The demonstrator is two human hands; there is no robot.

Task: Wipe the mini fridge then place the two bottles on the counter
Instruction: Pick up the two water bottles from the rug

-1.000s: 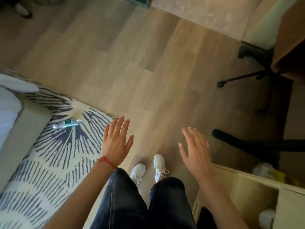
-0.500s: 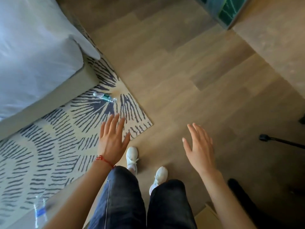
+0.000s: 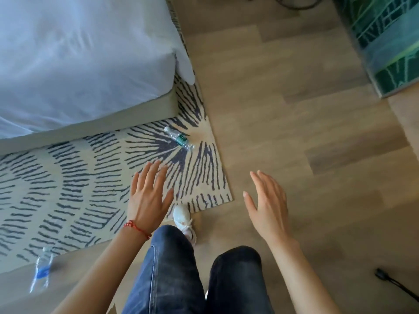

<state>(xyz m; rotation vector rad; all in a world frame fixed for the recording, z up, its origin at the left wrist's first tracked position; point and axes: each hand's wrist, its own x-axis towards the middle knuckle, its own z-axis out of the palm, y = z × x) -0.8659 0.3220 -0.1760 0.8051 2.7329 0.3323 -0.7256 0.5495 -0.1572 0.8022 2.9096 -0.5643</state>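
1. I see the fingers (image 3: 156,172) of my left hand (image 3: 148,198) spread flat and holding nothing, hovering over the rug (image 3: 68,177) near its corner.
2. The right hand (image 3: 266,207) is likewise spread and empty, off the rug's right edge above the wooden floor (image 3: 294,132).
3. A red string bracelet (image 3: 137,228) sits on the left wrist.
4. Below the hands are my dark jeans (image 3: 172,268); one white shoe (image 3: 183,219) stands at the rug's front edge, by its corner.
5. A green-labelled bottle (image 3: 179,138) lies on its side on the rug, beyond the left hand's fingertips and just short of the bed (image 3: 79,53).
6. A blue-labelled bottle (image 3: 42,269) lies at the rug's near edge, well to the left of my left arm; it is blurred.
7. The bed covers the rug's far left part, its white sheet hanging over the corner.
8. A green leaf-patterned panel (image 3: 385,41) stands far from the rug at the upper right.
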